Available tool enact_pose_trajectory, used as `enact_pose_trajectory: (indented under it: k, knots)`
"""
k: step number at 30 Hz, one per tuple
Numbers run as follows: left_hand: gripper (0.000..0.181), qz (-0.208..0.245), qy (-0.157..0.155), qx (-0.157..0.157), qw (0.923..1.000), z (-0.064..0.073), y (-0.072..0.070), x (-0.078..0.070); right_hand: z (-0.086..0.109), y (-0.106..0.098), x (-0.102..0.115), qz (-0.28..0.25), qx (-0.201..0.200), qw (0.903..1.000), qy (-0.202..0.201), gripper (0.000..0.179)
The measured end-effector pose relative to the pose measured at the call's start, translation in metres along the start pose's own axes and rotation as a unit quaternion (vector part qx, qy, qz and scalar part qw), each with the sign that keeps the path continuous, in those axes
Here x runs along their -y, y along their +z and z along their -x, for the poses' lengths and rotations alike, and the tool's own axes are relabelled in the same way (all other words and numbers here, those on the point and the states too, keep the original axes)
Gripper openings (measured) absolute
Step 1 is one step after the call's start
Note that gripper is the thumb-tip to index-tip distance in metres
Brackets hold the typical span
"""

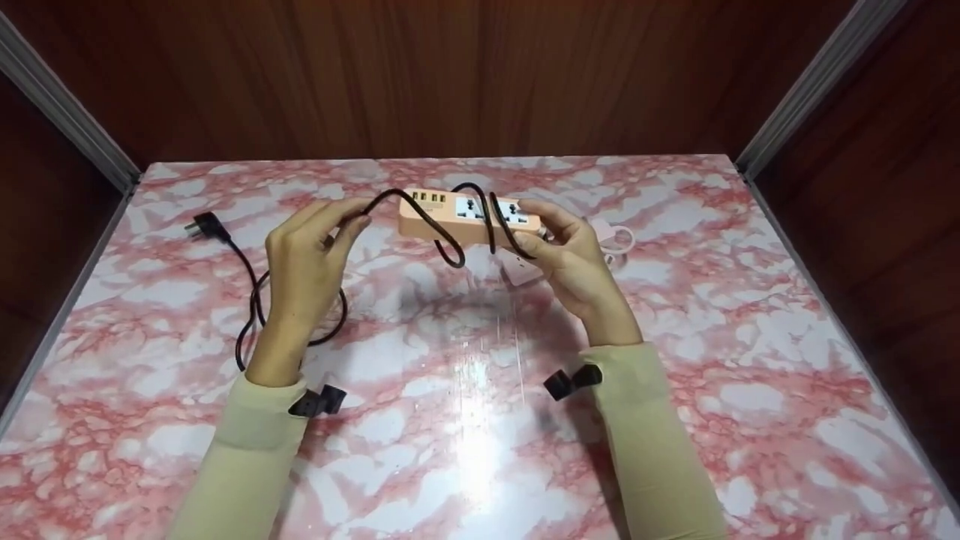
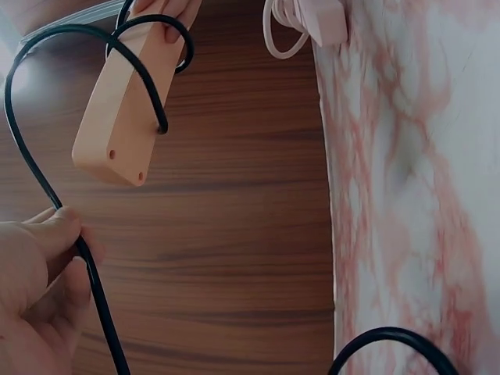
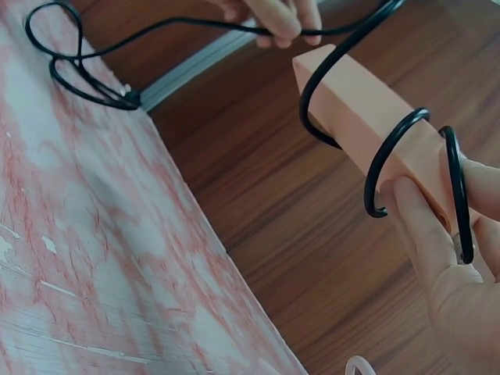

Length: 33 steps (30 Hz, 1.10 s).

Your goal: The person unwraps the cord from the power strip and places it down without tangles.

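My right hand (image 1: 581,262) grips one end of a peach power strip (image 1: 427,225), held up above the table. White socket faces and a row of USB ports show on its top in the head view. A black cord (image 3: 383,168) loops loosely around the strip in several turns. To the left, my left hand (image 1: 304,262) pinches that cord between thumb and fingers, apart from the strip, as the left wrist view also shows. The cord's free length runs down to the table, ending in a black plug (image 1: 208,225) at the far left.
Behind the right hand, a pale pink block with a coiled cord (image 1: 615,238) lies on the table, partly hidden. The table (image 1: 420,450) has a red and white marbled top. Dark wood panels (image 1: 450,82) stand behind it and at both sides.
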State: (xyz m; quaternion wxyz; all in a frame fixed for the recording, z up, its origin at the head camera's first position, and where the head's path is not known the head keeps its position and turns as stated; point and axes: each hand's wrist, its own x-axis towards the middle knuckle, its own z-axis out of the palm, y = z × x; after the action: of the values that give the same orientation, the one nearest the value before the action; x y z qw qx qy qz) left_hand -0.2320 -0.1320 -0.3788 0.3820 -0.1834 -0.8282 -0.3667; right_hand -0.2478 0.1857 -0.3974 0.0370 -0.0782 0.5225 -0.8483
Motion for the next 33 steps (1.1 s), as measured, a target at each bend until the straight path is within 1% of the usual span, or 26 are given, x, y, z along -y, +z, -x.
enact_pose_trajectory:
  k: [3, 6, 10, 15, 20, 25, 29, 33]
  knots:
    - [0.018, 0.007, 0.016, -0.010, 0.9998, -0.001, -0.002, -0.002, 0.001, 0.000, 0.000, -0.003, -0.002, 1.0000, 0.000, 0.041]
    - [0.015, 0.019, 0.038, -0.018, 0.9989, -0.002, -0.004, -0.006, 0.000, 0.001, 0.000, -0.003, -0.003, 1.0000, -0.001, 0.040]
    - [0.013, 0.034, 0.071, -0.022, 0.9966, -0.004, -0.008, -0.009, 0.000, 0.000, -0.001, -0.006, -0.005, 1.0000, -0.003, 0.041]
    - [0.013, 0.039, 0.096, -0.019, 0.9944, -0.007, -0.014, -0.011, 0.000, 0.000, 0.000, -0.012, -0.008, 0.9999, -0.003, 0.042]
    - [0.012, 0.037, 0.110, -0.007, 0.9932, -0.009, -0.021, -0.009, -0.001, 0.000, -0.001, -0.011, -0.017, 0.9998, -0.002, 0.043]
    - [0.011, 0.032, 0.122, 0.011, 0.9920, -0.009, -0.032, -0.006, 0.000, 0.002, -0.001, -0.013, -0.018, 0.9998, -0.003, 0.042]
    - [0.011, 0.029, 0.134, 0.044, 0.9896, -0.005, -0.042, -0.002, 0.000, 0.001, -0.001, -0.013, -0.019, 0.9997, -0.004, 0.041]
    - [0.012, 0.030, 0.138, 0.073, 0.9873, 0.001, -0.050, 0.002, 0.000, 0.001, 0.000, -0.010, -0.020, 0.9997, -0.006, 0.041]
